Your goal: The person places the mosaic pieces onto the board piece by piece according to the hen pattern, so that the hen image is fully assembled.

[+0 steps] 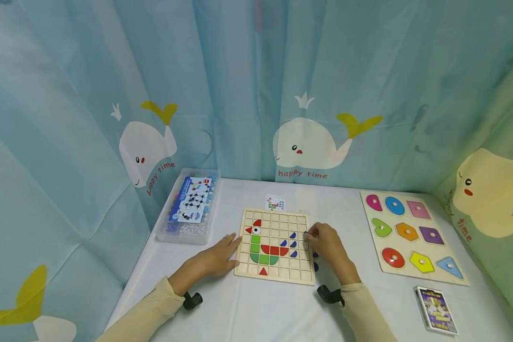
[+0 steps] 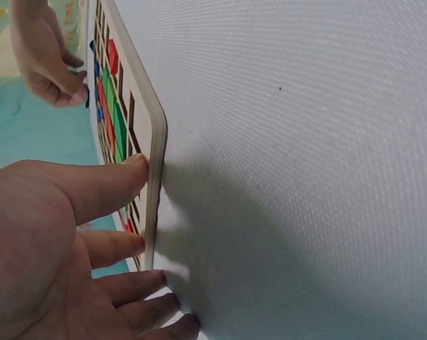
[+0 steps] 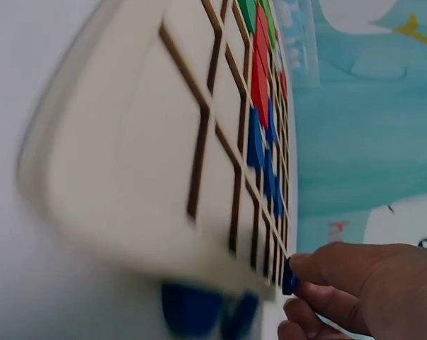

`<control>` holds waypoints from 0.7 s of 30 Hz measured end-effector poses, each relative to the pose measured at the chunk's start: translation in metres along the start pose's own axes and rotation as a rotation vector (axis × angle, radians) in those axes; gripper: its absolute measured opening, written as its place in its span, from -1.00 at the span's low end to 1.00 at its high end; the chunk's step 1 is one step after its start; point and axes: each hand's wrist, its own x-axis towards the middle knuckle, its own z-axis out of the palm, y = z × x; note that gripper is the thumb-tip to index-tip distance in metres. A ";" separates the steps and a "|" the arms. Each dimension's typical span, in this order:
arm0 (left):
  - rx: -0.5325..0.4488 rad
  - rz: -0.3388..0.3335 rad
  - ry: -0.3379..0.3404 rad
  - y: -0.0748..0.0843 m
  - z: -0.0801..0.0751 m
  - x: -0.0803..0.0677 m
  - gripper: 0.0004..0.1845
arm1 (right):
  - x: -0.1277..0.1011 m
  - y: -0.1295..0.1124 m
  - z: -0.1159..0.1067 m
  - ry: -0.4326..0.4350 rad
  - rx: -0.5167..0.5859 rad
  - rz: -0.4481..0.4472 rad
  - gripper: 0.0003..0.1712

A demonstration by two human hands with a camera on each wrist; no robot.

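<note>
A wooden grid board (image 1: 274,244) lies on the white table, carrying a bird made of red, green and blue tiles. My left hand (image 1: 232,245) lies flat on the table with its straight fingers (image 2: 121,177) against the board's left edge (image 2: 155,163). At the board's right edge my right hand (image 1: 309,234) pinches a small blue piece (image 3: 289,276) between thumb and finger. Two loose blue pieces (image 3: 192,308) lie on the table beside the board's right side, partly hidden under my right hand in the head view.
A clear plastic box (image 1: 190,206) of small parts stands at the back left. A small picture card (image 1: 275,203) lies behind the board. To the right are a shape puzzle with knobs (image 1: 410,235) and a card deck (image 1: 437,309). Whale curtains surround the table.
</note>
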 end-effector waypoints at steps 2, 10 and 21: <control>-0.003 0.003 0.002 0.000 0.000 0.000 -0.23 | 0.001 -0.004 0.005 0.001 0.001 -0.007 -0.84; -0.009 -0.002 -0.006 0.000 0.000 0.000 -0.23 | -0.001 -0.010 0.010 -0.020 -0.032 -0.014 -0.86; -0.009 0.020 0.001 -0.001 -0.001 -0.001 -0.24 | -0.004 -0.011 0.011 -0.037 -0.104 -0.014 -0.86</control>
